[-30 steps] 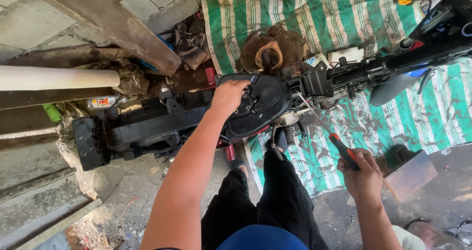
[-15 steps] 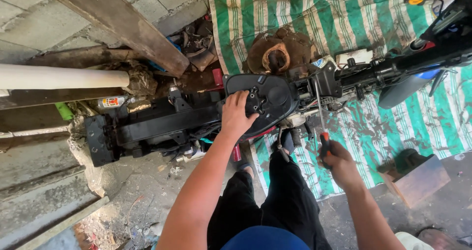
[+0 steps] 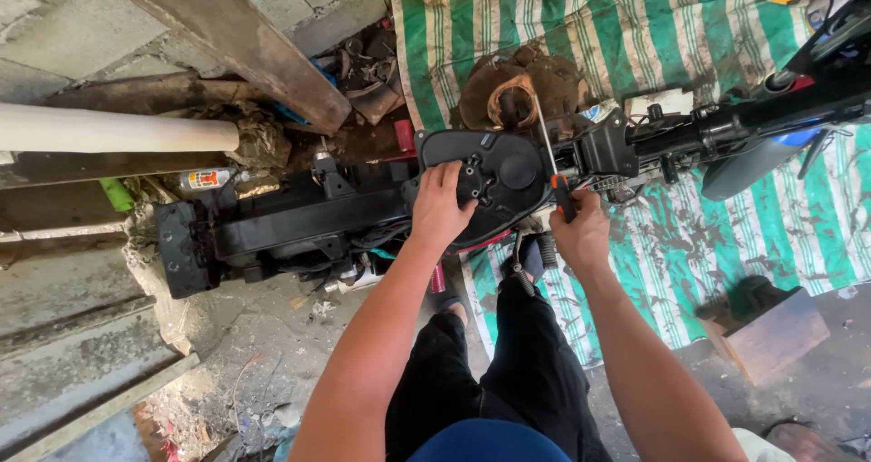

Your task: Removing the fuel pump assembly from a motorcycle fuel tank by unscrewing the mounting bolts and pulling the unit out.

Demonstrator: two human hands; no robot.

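L hand (image 3: 442, 210) stays flat, fingers spread, on black cover (image 3: 497, 176) atop motorbike (image 3: 299, 221). R hand (image 3: 581, 235), lower before, now fisted round screwdriver (image 3: 550, 158), tip up nr the cover's top edge.

Two hands: left hand (image 3: 442, 210), right hand (image 3: 581, 235); one screwdriver (image 3: 555, 173), one black cover (image 3: 494, 182), one white pipe (image 3: 113, 131)

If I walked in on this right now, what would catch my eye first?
Most likely the big black machine lying across the dirty concrete floor, with the left hand pressed flat on its rounded black cover in the middle of the picture. Just right of it, the right hand holds a screwdriver with an orange and black handle, its shaft pointing up. Behind them, a green and white striped tarp fills the upper right.
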